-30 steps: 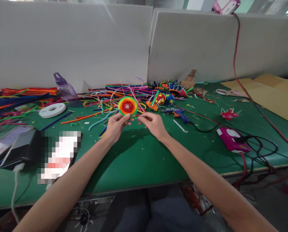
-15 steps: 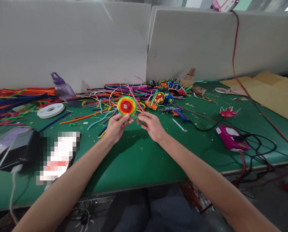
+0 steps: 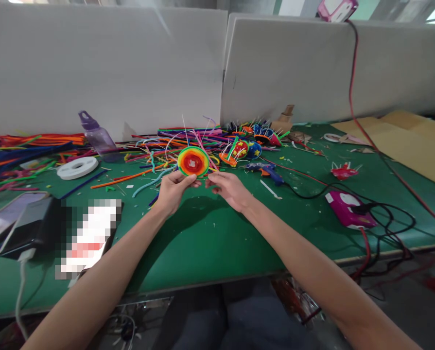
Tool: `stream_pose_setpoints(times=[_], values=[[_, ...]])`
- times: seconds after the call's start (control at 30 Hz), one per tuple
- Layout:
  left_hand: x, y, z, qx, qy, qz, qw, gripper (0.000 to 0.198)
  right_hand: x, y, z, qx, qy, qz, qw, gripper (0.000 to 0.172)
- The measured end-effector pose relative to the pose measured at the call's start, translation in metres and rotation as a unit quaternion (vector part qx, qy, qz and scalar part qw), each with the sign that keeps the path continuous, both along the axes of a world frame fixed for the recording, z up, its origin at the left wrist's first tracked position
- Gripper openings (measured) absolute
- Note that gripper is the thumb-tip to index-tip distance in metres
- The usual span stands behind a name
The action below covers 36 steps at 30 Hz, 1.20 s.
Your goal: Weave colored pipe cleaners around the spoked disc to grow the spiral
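Observation:
A round disc of coiled pipe cleaners (image 3: 193, 162), with rings from red at the centre through orange and yellow to a green rim, is held up over the table. My left hand (image 3: 173, 190) pinches its lower edge between thumb and fingers. Close by the disc's lower right edge is my right hand (image 3: 230, 187), its thumb and fingertips closed together. Whatever lies between those fingertips is too small to make out. Behind the disc, many loose pipe cleaners (image 3: 166, 132) lie in a heap.
Starry red and blue pieces (image 3: 241, 148) lie right of the heap, with a blue glue gun (image 3: 266, 170) before them. A purple bottle (image 3: 100, 138), a white ribbon spool (image 3: 78, 167) and phones are leftward. A magenta power box (image 3: 348, 209) trails cables at right on the green table (image 3: 210, 253).
The disc has shifted slightly right and tilted a little in my left hand. My right hand stays beside its edge, fingers still closed.

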State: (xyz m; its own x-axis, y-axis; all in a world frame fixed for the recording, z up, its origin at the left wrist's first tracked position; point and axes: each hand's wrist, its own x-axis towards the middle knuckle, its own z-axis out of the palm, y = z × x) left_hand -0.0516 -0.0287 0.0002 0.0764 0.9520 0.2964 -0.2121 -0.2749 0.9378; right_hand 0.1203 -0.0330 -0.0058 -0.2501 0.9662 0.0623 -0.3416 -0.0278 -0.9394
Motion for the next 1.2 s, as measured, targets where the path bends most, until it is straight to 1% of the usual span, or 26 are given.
stream_pose_setpoints(times=[0.1,0.2,0.3,0.4,0.5,0.6,0.67,0.83,0.9,0.93,1.03,1.1,1.13,1.2], values=[[0.0,0.0,-0.001,0.017,0.032,0.007,0.999,0.024,-0.001,0.001,0.002,-0.038,0.002,-0.013,0.999,0.015],[0.0,-0.001,-0.002,0.03,0.067,0.014,0.997,0.024,-0.001,0.001,0.003,-0.073,0.017,-0.012,0.997,0.014],[0.0,-0.001,-0.002,0.038,0.095,0.019,0.995,0.025,-0.001,0.002,0.002,-0.075,0.024,-0.019,0.997,0.011],[0.001,-0.001,-0.003,0.037,0.1,0.027,0.994,0.024,-0.002,0.002,0.001,-0.035,0.0,-0.048,0.998,0.009],[0.001,0.001,-0.005,0.027,0.091,0.034,0.995,0.024,-0.003,0.0,0.001,0.021,-0.054,-0.092,0.994,0.011],[0.001,0.004,-0.007,0.013,0.074,0.032,0.997,0.026,-0.005,-0.003,0.001,0.089,-0.115,-0.135,0.98,0.014],[0.001,0.005,-0.007,0.008,0.065,0.031,0.997,0.026,-0.006,-0.006,0.001,0.136,-0.142,-0.147,0.969,0.017],[0.002,0.005,-0.008,0.0,0.057,0.033,0.998,0.027,-0.007,-0.012,0.0,0.198,-0.181,-0.17,0.948,0.019],[0.003,0.004,-0.007,-0.003,0.054,0.03,0.998,0.027,-0.008,-0.013,-0.001,0.238,-0.214,-0.196,0.927,0.019],[0.003,0.004,-0.007,-0.006,0.05,0.027,0.998,0.026,-0.008,-0.013,-0.002,0.267,-0.238,-0.213,0.909,0.019],[0.005,0.002,-0.006,-0.022,0.027,0.019,0.999,0.026,-0.006,-0.013,-0.004,0.359,-0.324,-0.252,0.838,0.018],[0.005,0.001,-0.005,-0.028,0.016,0.011,0.999,0.026,-0.004,-0.012,-0.006,0.395,-0.37,-0.256,0.801,0.02],[0.005,0.001,-0.005,-0.028,0.014,0.008,0.999,0.026,-0.002,-0.012,-0.006,0.401,-0.388,-0.25,0.792,0.022],[0.004,0.0,-0.004,-0.029,0.013,0.002,0.999,0.025,0.0,-0.012,-0.005,0.399,-0.409,-0.233,0.787,0.024]])
